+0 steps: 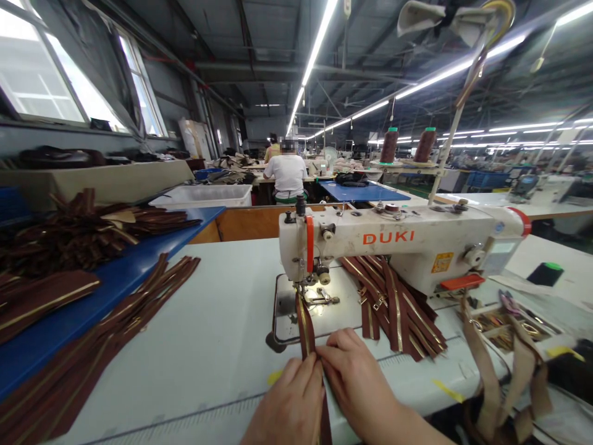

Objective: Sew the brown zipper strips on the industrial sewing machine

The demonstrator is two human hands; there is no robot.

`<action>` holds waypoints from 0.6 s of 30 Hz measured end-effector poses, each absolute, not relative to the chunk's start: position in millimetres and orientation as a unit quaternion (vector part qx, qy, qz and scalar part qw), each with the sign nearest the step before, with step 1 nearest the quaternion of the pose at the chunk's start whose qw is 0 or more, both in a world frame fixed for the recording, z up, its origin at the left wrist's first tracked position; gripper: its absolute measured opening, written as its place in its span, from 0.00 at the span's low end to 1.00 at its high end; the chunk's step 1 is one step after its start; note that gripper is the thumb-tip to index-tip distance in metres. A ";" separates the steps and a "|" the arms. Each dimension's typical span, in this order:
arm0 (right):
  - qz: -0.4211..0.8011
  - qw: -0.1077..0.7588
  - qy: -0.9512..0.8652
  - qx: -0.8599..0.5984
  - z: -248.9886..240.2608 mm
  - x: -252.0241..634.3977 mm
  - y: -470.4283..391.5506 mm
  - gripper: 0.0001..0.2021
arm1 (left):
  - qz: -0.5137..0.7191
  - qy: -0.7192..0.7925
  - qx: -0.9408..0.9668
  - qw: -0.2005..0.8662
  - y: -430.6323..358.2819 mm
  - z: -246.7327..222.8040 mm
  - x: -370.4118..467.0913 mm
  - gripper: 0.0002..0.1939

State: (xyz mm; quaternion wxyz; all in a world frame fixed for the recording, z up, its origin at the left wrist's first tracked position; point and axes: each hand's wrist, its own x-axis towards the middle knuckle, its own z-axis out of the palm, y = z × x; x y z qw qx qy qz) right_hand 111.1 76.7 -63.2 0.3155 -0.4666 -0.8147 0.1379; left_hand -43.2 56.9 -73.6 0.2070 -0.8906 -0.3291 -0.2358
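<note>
A brown zipper strip with gold teeth (306, 330) runs from under the needle area of the white sewing machine (343, 241) toward me, its near end passing between my hands. My left hand (290, 402) pinches the strip at its left edge, fingers pressed together. From the right, my right hand (352, 377) grips the same strip with bent fingers close to the left fingertips. The lit metal needle plate (285, 315) lies just beyond both hands. Under the machine arm rests a bundle of brown zippers (398, 315) with gold sliders.
More brown strips (120, 321) lie across the left of the pale table (208, 346), beside a heaped blue table (120, 259). A parts tray (500, 327) and hanging beige straps (486, 364) are at right. Farther off, a person in a white shirt (286, 173) sits facing away.
</note>
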 end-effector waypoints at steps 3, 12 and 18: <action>0.137 0.311 -0.817 -0.467 -63.0 111.0 78.0 0.09 | -0.225 -0.337 -0.893 0.197 57.5 -72.5 -39.8 0.15; 0.096 0.282 -0.835 -0.462 -67.9 109.7 79.4 0.06 | -0.268 -0.296 -0.898 0.182 59.9 -71.1 -44.8 0.18; 0.009 0.245 -0.866 -0.436 -76.3 107.7 82.6 0.03 | -0.303 -0.280 -0.897 0.158 65.7 -73.1 -47.2 0.18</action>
